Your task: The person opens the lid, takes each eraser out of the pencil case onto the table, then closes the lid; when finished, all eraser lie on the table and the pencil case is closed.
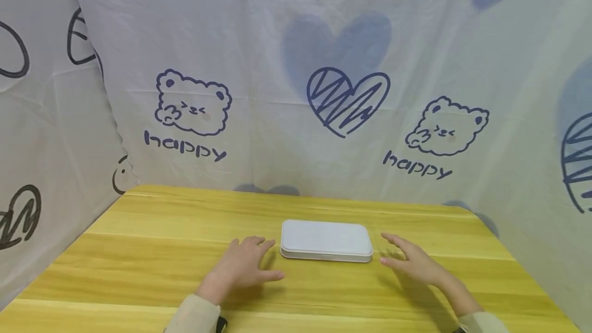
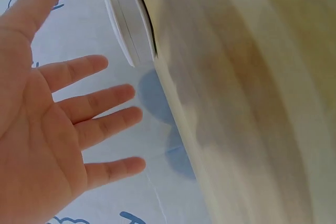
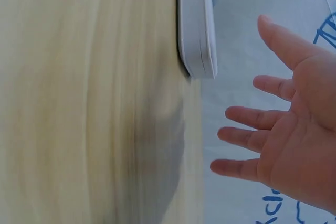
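Note:
A flat white box with rounded corners (image 1: 326, 240) lies on the yellow wood-grain table (image 1: 152, 251). Its side shows a thin seam in the left wrist view and the right wrist view. What is inside is hidden. Just left of the box is my left hand (image 1: 245, 266), fingers spread and thumb apart, not touching it. On the other side my right hand (image 1: 413, 261) hovers above the table with its thumb and fingers spread, also apart from the box. Both palms (image 2: 42, 140) face inward, and neither hand holds anything.
Behind the table hangs a white cloth (image 1: 268, 132) printed with hearts, bears and the word "happy". More printed cloth (image 1: 41, 132) hangs along the left side and the right side. The far table edge runs close to the back cloth.

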Demonstrator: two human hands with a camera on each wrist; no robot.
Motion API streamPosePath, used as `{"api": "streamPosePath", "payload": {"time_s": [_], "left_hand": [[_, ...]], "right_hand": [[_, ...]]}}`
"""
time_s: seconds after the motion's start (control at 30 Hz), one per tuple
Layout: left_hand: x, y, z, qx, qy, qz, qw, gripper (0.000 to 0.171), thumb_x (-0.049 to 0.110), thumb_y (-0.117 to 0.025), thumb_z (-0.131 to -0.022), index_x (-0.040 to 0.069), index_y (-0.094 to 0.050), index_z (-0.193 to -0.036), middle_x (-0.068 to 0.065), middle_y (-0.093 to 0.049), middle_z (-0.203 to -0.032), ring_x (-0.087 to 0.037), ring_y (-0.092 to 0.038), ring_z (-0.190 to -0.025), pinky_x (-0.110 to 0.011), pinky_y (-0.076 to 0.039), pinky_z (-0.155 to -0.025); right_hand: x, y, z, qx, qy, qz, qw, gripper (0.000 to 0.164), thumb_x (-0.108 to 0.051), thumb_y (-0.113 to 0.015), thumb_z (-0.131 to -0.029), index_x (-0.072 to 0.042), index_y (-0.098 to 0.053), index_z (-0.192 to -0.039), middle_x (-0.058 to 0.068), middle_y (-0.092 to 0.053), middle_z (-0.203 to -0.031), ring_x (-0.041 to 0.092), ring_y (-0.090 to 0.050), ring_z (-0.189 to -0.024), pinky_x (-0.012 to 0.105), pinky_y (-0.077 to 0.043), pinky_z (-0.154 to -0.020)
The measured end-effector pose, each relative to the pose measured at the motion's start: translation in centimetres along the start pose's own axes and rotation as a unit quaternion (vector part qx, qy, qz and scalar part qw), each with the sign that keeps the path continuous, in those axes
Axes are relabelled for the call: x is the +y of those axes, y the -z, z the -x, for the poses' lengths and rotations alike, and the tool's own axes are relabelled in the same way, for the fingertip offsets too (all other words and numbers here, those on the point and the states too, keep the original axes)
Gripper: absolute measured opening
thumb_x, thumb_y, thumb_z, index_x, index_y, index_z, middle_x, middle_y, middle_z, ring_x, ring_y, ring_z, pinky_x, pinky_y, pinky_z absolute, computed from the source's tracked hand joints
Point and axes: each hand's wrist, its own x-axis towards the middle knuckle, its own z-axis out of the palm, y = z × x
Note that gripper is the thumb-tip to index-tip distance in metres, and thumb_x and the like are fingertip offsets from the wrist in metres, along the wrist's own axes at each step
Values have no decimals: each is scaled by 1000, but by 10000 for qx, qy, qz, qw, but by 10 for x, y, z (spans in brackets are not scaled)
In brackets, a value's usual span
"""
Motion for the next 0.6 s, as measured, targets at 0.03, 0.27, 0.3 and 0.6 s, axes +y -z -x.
{"api": "streamPosePath", "payload": {"time_s": [0.03,0.27,0.3,0.6], "left_hand": [[-1,0,0,-2,-34,63,10000,73,56,-60,-74,4,-50,-125,-21,-48,-123,-36,-44,-112,-60,-28,-90],[-6,2,-3,286,-478,138,9984,52,36,-68,-76,-1,-57,-112,-18,-57,-105,-33,-55,-93,-50,-42,-79],[-6,2,-4,335,-524,165,9979,49,34,-68,-77,-2,-58,-110,-17,-58,-103,-31,-56,-91,-48,-44,-78],[-7,3,-13,488,-903,251,9944,31,22,-67,-79,-1,-63,-101,-11,-63,-89,-20,-58,-80,-35,-47,-70]], "right_hand": [[0,0,-1,7,-29,-157,9999,60,-22,-60,-86,11,-34,-130,30,-39,-128,49,-35,-114,58,-30,-89],[7,-7,-15,23,-115,-1178,9930,64,-9,-66,-80,13,-32,-129,37,-36,-124,51,-37,-111,54,-37,-86],[9,-9,-17,40,-141,-1301,9914,65,-8,-67,-79,13,-31,-129,37,-36,-124,51,-37,-111,53,-38,-86],[24,-23,-33,200,-287,-1973,9797,72,-4,-71,-73,16,-29,-128,37,-37,-124,49,-35,-114,52,-33,-91]]}}
